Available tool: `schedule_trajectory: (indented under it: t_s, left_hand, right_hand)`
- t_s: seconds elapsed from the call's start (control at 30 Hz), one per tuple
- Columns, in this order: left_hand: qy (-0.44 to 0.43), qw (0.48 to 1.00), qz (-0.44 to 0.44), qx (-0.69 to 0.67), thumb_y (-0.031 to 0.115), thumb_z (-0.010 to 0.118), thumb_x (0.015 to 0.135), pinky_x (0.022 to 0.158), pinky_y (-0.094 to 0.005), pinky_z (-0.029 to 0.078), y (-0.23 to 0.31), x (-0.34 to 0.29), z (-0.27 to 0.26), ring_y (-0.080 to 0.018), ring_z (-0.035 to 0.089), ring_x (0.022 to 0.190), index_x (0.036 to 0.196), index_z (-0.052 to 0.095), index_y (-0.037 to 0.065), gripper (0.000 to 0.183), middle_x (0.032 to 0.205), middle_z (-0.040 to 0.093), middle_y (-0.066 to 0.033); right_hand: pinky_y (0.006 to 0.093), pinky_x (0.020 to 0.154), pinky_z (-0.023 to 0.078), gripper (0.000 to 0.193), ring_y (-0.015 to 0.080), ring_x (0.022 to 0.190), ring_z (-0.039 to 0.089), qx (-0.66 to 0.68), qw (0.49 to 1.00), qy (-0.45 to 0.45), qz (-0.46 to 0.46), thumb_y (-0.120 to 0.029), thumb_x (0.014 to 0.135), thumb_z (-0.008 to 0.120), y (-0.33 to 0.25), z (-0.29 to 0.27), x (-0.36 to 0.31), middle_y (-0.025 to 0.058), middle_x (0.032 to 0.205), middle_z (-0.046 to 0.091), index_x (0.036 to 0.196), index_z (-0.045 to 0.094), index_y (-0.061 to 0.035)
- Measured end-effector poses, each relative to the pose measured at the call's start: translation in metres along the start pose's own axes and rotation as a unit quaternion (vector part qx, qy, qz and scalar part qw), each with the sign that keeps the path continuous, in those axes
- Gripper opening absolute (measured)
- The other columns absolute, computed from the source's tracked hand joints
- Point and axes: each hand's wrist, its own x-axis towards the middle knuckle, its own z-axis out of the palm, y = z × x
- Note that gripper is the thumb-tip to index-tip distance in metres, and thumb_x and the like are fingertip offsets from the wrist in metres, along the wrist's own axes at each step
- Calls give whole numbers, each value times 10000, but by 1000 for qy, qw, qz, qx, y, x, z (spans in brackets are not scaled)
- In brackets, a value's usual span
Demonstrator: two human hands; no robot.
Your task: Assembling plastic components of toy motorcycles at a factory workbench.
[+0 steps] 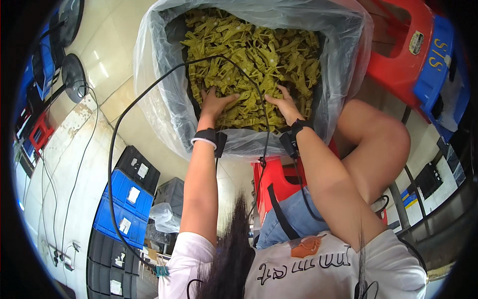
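Observation:
Both of my arms reach into a bin lined with a clear plastic bag point(343, 55). A heap of olive-yellow moulded pieces point(249, 55) fills it; they look like small plastic parts, tangled and too jumbled to tell their exact kind. My left hand point(215, 103) rests on the near left of the heap, thumb and fingers apart. Across from it, my right hand point(284, 104) touches the near right of the pile, its thumb and fingers spread too. Some fingertips are sunk among the pieces and hidden. Neither hand visibly grips a piece.
A black cable point(117, 129) arches over the bin and heap. Blue crates point(130, 192) and black crates point(114, 256) stand at the left. Red stools point(393, 65) and a blue bin point(443, 74) are at the right. A red stool point(271, 177) sits below the liner.

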Motion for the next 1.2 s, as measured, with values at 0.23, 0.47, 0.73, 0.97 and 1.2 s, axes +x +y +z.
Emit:
schedule_trajectory:
  t_s: [0.23,0.47,0.73,0.97,1.2]
  left_hand:
    - [-67,993,-35,-86,510,819,596,1117,-404,289,1,-5,-11,-349,251,1409,1328,500,-26,962,1486,219,-334]
    - [-16,999,-1,33,690,640,697,1099,-489,299,10,-21,8,-493,266,1359,1383,475,66,942,1524,74,-318]
    - [-57,994,11,90,622,726,646,1077,-532,317,2,-7,-4,-459,239,1386,1457,366,97,1032,1534,91,-294]
    - [-196,966,-53,-163,505,722,671,1119,-447,261,-6,3,-19,-362,261,1409,1507,257,133,1026,1515,257,-257]
    - [-52,998,-40,22,547,634,746,1120,-442,279,-16,18,16,-403,268,1396,1491,284,109,932,1488,276,-295]
  right_hand:
    - [496,1130,167,856,337,1436,164,137,984,-97,66,-441,800,719,4,7,-2,207,1530,229,1463,305,-91]
    - [591,1099,155,992,387,1437,110,217,967,-126,34,-503,780,718,18,3,5,220,1551,151,1518,166,-138]
    - [677,1044,203,937,397,1437,109,88,982,-146,84,-304,763,741,3,-11,-14,187,1569,99,1516,194,-194]
    - [678,1021,243,989,431,1404,182,91,987,-121,56,-97,695,696,5,-19,-19,186,1561,127,1525,171,-213]
    - [713,1038,169,1000,404,1443,-1,196,968,-130,84,-510,790,696,11,-6,-13,184,1573,39,1530,102,-195]
